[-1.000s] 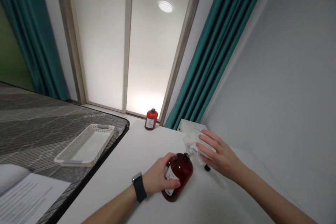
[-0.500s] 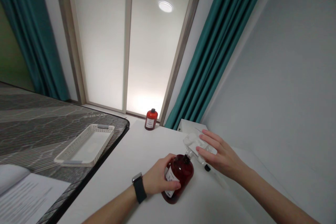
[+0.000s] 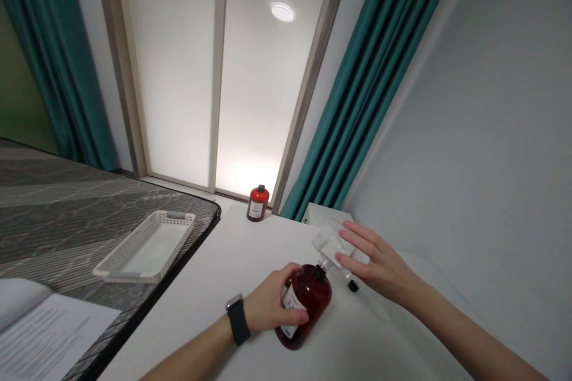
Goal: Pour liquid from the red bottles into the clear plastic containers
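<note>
Over the white counter (image 3: 232,268), the left hand's (image 3: 273,300) grip wraps the dark red bottle (image 3: 315,294), its long axis slanting toward the right hand (image 3: 378,259), whose grip holds the clear bottle (image 3: 328,239) tipped, neck at the red one's mouth.

We're in a home, probably a bedroom: we spot teal curtains (image 3: 364,89) flanking tall frosted panels (image 3: 263,101), and on our left, what looks like a grey patterned mattress (image 3: 67,205)!

Left hand (image 3: 270,302) clasped, right hand (image 3: 382,263) seemingly curled
</note>
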`<state>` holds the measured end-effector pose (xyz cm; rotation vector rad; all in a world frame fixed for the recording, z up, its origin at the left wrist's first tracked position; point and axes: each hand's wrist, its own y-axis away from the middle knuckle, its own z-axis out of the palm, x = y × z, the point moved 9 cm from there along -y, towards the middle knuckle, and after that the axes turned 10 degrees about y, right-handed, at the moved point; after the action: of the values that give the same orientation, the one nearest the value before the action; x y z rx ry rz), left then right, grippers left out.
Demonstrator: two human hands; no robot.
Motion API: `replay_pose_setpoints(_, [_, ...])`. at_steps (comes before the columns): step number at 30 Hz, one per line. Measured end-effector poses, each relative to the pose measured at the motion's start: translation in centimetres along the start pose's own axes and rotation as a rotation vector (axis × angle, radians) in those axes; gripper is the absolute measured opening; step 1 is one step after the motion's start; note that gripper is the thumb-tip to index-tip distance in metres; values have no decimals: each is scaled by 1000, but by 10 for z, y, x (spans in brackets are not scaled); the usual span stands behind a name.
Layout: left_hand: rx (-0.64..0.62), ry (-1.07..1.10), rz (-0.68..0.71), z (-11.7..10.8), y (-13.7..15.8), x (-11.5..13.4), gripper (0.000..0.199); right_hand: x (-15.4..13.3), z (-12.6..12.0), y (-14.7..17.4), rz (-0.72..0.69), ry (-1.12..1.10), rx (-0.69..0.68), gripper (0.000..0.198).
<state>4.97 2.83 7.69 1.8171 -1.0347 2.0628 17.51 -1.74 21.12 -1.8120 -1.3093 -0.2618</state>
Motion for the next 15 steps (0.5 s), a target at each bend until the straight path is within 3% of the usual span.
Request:
replay_pose_setpoints(9, [-9, -20, -13, 0, 1, -3, 64, -3, -4, -5, -27, 29, 18, 26])
replay_pose_setpoints(15, [-16, -32, -20, 1, 1, -2, 64, -3, -4, -4, -23, 44, 3, 39])
